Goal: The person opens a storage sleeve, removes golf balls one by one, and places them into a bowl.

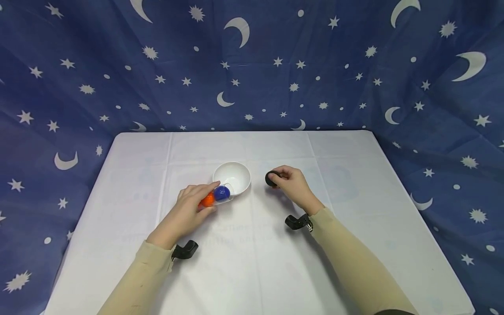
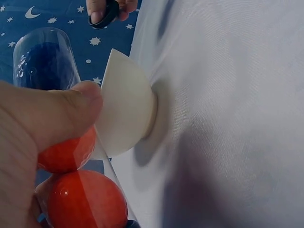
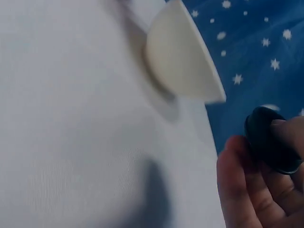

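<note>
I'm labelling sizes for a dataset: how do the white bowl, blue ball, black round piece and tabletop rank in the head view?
1. Tabletop
2. White bowl
3. Blue ball and black round piece: too alike to rank

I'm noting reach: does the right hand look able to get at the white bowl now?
Probably yes: only tablecloth shows between the right hand and the white bowl, though that hand holds a black cap, which may hamper gripping.

The left hand (image 1: 186,213) is curled in a grip. To its right, the right hand (image 1: 296,186) pinches with the thumb (image 3: 290,134) and fingers (image 3: 235,187). Behind each hand, the forearm (image 1: 131,282) slants outward.
</note>
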Action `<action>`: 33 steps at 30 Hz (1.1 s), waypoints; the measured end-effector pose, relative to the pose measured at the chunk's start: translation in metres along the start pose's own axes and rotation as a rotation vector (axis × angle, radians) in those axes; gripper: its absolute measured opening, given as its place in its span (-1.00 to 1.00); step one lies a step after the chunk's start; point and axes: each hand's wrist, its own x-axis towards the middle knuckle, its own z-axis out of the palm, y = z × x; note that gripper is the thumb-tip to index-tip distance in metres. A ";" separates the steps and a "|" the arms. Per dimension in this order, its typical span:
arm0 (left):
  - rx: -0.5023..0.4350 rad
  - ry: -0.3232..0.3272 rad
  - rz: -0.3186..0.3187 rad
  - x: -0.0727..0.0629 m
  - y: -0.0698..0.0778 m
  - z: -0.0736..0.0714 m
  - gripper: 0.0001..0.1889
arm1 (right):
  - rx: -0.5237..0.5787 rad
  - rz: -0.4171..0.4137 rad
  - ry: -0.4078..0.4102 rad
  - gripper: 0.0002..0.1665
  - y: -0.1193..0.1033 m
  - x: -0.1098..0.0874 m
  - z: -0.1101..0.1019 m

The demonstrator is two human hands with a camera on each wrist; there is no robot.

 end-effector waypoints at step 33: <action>0.013 -0.016 -0.018 -0.005 -0.003 -0.001 -0.24 | -0.536 0.210 0.209 -0.65 0.034 0.017 -0.040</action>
